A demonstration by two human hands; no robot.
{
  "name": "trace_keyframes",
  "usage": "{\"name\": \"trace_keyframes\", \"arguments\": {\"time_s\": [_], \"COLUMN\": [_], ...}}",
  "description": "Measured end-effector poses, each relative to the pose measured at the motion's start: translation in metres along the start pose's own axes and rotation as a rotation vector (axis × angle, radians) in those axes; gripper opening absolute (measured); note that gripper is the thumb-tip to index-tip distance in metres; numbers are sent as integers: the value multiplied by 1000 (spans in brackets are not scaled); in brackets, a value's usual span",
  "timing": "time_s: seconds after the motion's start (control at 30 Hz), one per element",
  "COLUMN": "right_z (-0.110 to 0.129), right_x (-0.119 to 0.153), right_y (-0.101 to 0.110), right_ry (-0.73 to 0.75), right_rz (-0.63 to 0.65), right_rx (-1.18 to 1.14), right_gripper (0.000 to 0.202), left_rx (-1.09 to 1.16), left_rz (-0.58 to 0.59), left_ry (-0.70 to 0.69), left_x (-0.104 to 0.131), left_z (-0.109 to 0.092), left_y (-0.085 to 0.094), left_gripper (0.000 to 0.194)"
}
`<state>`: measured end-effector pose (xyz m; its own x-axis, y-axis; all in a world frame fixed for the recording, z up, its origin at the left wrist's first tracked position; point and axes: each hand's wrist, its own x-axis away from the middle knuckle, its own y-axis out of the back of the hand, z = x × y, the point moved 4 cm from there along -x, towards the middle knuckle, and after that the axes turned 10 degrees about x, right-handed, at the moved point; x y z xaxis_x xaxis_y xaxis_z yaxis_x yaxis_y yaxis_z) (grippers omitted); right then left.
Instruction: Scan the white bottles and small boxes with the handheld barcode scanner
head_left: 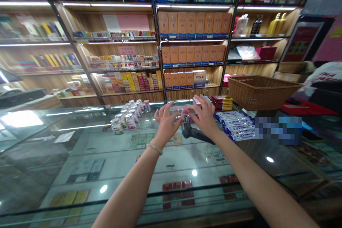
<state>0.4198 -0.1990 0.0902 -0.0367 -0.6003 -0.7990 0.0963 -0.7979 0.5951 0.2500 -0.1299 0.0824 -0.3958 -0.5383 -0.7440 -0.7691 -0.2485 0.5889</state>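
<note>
Above the glass counter (pixel 112 164), my left hand (pixel 168 123) and my right hand (pixel 204 115) meet around a small clear container with a pink part (pixel 185 112). Thumb and fingers of each hand pinch toward it from either side. My left wrist wears a pale beaded bracelet (pixel 155 148). Directly below the container, a black handheld scanner (pixel 196 134) lies on the glass, its handle passing under my right wrist. Left of my hands stand several small jars with white lids (pixel 130 115), in rows. Beyond my right hand are more small pink-and-clear items, partly hidden.
Blue-and-white packets (pixel 237 124) lie right of my right hand, with stacked red and yellow packs (pixel 221 102) behind. A wicker basket (pixel 262 91) sits at the right. Shelves of boxes (pixel 191 55) line the back wall. A paper slip (pixel 65 136) lies at the left.
</note>
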Motion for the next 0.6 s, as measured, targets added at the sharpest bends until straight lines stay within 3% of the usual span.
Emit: {"name": "trace_keyframes", "arguments": {"time_s": [0.33, 0.6], "right_z": [26, 73], "right_x": [-25, -37], "right_y": [-1, -29], "right_ry": [36, 113], "right_rz": [-57, 48], "right_rx": [7, -15], "right_gripper": [29, 20], "left_rx": [-54, -147], "left_rz": [33, 74], "left_ry": [-33, 1], "left_x": [-15, 4], "left_z": [12, 51], "left_y": [28, 64], "left_gripper": [13, 8]}}
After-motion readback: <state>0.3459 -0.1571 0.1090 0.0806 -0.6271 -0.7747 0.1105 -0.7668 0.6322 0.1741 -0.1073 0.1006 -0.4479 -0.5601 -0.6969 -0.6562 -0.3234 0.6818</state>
